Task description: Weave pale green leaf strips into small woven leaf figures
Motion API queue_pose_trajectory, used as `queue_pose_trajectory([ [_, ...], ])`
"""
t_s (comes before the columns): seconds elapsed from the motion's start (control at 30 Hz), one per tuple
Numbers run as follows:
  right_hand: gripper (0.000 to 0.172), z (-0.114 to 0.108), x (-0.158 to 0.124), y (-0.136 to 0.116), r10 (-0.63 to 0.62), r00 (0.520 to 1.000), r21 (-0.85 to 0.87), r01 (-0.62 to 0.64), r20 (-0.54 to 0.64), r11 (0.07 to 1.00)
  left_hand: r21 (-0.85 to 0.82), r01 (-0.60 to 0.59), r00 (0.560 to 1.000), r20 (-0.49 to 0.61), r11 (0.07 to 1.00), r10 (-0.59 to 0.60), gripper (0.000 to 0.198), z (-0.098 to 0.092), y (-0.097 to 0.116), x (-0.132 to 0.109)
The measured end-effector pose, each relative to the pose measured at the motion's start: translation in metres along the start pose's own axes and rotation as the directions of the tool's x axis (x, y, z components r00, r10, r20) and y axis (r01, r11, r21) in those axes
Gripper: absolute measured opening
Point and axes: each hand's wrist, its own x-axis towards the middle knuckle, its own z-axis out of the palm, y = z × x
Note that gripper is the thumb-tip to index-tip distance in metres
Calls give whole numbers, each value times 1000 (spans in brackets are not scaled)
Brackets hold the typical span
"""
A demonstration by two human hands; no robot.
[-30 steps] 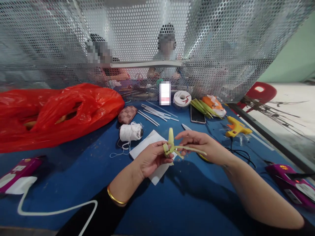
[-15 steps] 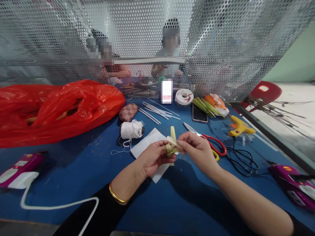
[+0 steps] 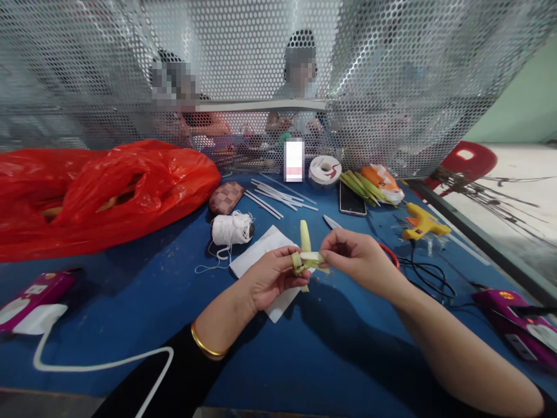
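Between my hands, over a white sheet of paper [image 3: 255,255], is a small piece of folded pale green leaf strips [image 3: 305,237], one end standing upright. My left hand [image 3: 276,276] is closed round its lower part, a gold bangle on the wrist. With thumb and forefinger, my right hand [image 3: 348,255] pinches the free end of a pale strip [image 3: 311,255] that runs sideways out of the folds. Beyond my right hand lie scissors [image 3: 333,223], their handles mostly covered by it.
A red plastic bag [image 3: 174,174] fills the left. White string [image 3: 232,228], a checkered pouch [image 3: 226,198], white sticks [image 3: 278,194], a ribbon spool [image 3: 325,170] and a phone [image 3: 351,201] with green leaves [image 3: 363,187] lie behind. A yellow glue gun [image 3: 424,222] and purple power strip [image 3: 517,325] stand right.
My right hand has moved a little to the right and drawn the pale strip out straight, covering more of the scissors. My left hand stays in place.
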Motion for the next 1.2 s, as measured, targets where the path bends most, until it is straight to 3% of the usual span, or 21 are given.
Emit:
queue_pose_trajectory([
  [0.33,8,-4,-1,1,-209,978,-253,204,8,946,-7,41,999,18,999,-41,21,-1,0,3],
  [0.57,11,-1,-3,-1,-279,959,-359,274,38,892,43,66,998,19,997,-67,24,0,2,2],
  [0.8,12,3,-2,-1,-278,960,-288,271,19,918,64,-7,998,70,998,3,22,1,0,1],
  [1.07,9,28,-4,11,-128,976,-111,109,-178,988,28,-61,996,-58,998,62,15,4,-5,2],
  [1.2,11,29,-5,8,-184,971,-107,169,-154,980,6,-85,991,-103,996,86,19,5,-5,2],
])
